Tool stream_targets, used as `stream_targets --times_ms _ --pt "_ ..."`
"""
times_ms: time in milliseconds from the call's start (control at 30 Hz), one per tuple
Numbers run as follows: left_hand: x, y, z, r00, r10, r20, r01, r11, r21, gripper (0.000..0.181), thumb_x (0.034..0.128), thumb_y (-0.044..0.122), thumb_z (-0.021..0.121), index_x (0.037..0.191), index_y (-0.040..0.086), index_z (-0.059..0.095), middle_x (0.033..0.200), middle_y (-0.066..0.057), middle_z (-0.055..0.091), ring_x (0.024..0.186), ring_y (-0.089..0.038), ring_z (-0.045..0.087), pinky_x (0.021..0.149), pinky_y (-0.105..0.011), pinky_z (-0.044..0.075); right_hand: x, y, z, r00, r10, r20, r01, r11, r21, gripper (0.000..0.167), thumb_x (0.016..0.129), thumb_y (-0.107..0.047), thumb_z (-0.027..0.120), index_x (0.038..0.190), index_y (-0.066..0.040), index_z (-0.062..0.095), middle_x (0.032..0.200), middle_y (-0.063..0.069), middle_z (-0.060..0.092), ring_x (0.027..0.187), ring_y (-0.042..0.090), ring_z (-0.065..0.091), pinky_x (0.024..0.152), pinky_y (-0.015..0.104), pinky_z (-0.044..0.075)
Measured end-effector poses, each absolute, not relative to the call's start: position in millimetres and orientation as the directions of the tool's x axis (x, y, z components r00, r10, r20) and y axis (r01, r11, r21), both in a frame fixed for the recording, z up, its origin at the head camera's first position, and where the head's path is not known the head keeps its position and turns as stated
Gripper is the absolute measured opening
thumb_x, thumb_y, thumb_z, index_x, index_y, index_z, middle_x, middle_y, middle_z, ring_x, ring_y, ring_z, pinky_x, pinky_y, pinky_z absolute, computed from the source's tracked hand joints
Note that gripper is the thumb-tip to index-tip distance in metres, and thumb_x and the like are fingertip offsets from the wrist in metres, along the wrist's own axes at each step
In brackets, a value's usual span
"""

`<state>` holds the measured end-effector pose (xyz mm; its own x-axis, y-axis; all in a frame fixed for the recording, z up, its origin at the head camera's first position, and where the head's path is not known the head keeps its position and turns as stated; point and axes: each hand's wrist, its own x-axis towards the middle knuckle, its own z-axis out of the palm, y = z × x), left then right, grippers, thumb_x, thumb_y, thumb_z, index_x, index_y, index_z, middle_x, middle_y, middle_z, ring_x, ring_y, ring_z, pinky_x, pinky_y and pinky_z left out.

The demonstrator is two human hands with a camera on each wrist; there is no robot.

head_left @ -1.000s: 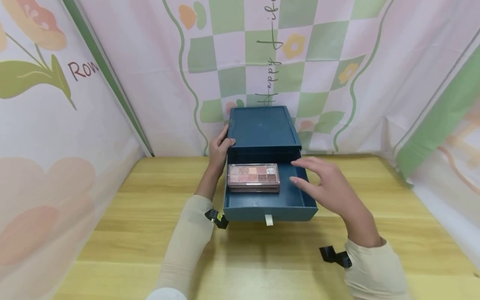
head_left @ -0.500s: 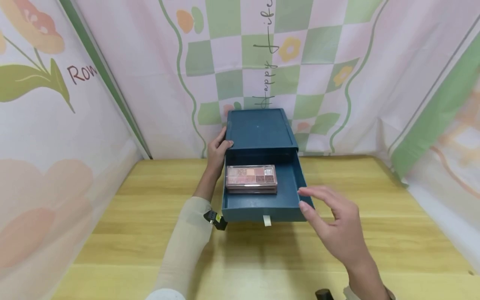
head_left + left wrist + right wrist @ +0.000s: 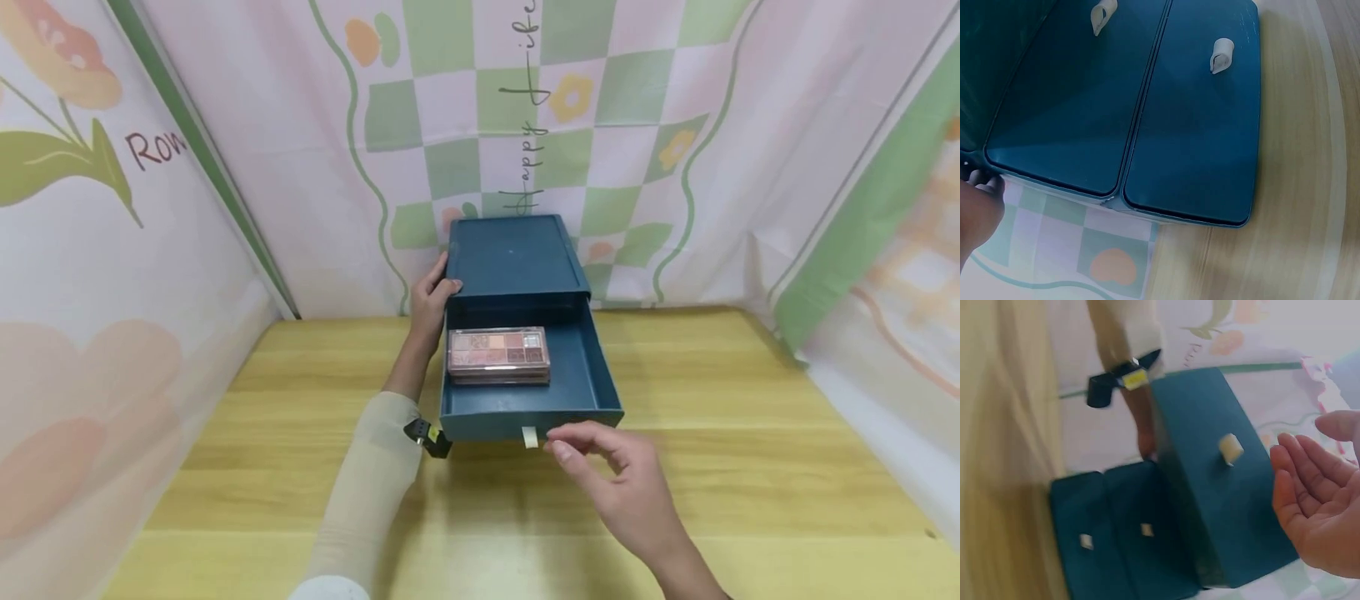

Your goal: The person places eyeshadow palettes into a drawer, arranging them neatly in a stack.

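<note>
A dark teal drawer cabinet [image 3: 517, 254] stands at the back of the table with its top drawer [image 3: 573, 387] pulled out. Inside, at the drawer's left, lies a clear-lidded eyeshadow palette [image 3: 498, 354], apparently stacked on another. My left hand [image 3: 430, 302] holds the cabinet's left side, thumb over the top edge. My right hand [image 3: 622, 479] is in front of the drawer, fingers loosely bent, just right of its pale pull tab [image 3: 530, 437]. In the right wrist view a gap shows between those fingers and the tab [image 3: 1230, 449]; nothing is in the hand.
Two lower drawers, closed, show in the left wrist view, each with a pale pull tab [image 3: 1222, 55]. The wooden table [image 3: 315, 467] extends around the cabinet. A patterned curtain [image 3: 300, 150] hangs directly behind it, with more fabric at both sides.
My right hand has moved out from over the drawer, down and then left to beside the pull tab. My left hand keeps its hold; the palette stays put in the drawer.
</note>
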<state>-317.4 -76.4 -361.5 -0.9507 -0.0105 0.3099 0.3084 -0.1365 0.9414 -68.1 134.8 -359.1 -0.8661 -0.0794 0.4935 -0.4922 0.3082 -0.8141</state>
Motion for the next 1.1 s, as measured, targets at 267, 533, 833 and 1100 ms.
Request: stream_targets --times_ms 267,533,833,1100 --pt "-318 -76 -362 -0.952 -0.012 0.306 0.305 -0.131 0.943 0.072 0.0863 0.012 0.054 0.155 0.002 0.038 0.166 -0.012 0.033 0.157 -0.024 0.026 0.129 -0.041 0.023 -70 127 -380 -0.977 -0.134 0.168 -0.201 0.29 -0.936 0.022 0.1 -0.016 0.06 0.104 -0.001 0.076 0.099 0.012 0.08 0.09 0.004 0.074 0.086 0.02 0.057" --pt "-317 -76 -362 -0.95 -0.028 0.31 0.311 -0.124 0.942 0.072 0.0849 0.012 0.054 0.155 0.001 0.039 0.166 -0.012 0.033 0.157 -0.024 0.027 0.128 -0.041 0.023 -82 121 -395 -0.961 -0.275 0.042 -0.062 0.062 -0.996 0.043 0.107 -0.02 0.046 0.122 0.017 0.062 0.111 0.025 0.075 0.094 0.006 0.074 0.088 0.026 0.059" --pt "-316 -74 -362 -0.952 -0.033 0.305 0.306 -0.124 0.944 0.073 0.0841 0.014 0.054 0.155 0.003 0.04 0.166 -0.012 0.034 0.157 -0.024 0.028 0.128 -0.041 0.024 -95 116 -389 -0.93 -0.345 -0.127 0.186 -0.143 -0.972 0.056 0.109 -0.037 0.04 0.127 0.012 0.059 0.098 -0.005 0.079 0.094 0.009 0.074 0.089 0.026 0.058" --pt "-317 -76 -363 -0.954 -0.018 0.299 0.298 -0.137 0.944 0.074 0.0852 0.014 0.054 0.156 0.002 0.037 0.167 -0.011 0.032 0.157 -0.023 0.025 0.129 -0.041 0.023 -95 108 -389 -0.942 -0.322 -0.089 0.173 -0.24 -0.955 0.033 0.108 -0.028 0.042 0.1 -0.014 0.071 0.091 -0.008 0.079 0.089 0.008 0.076 0.085 0.025 0.058"
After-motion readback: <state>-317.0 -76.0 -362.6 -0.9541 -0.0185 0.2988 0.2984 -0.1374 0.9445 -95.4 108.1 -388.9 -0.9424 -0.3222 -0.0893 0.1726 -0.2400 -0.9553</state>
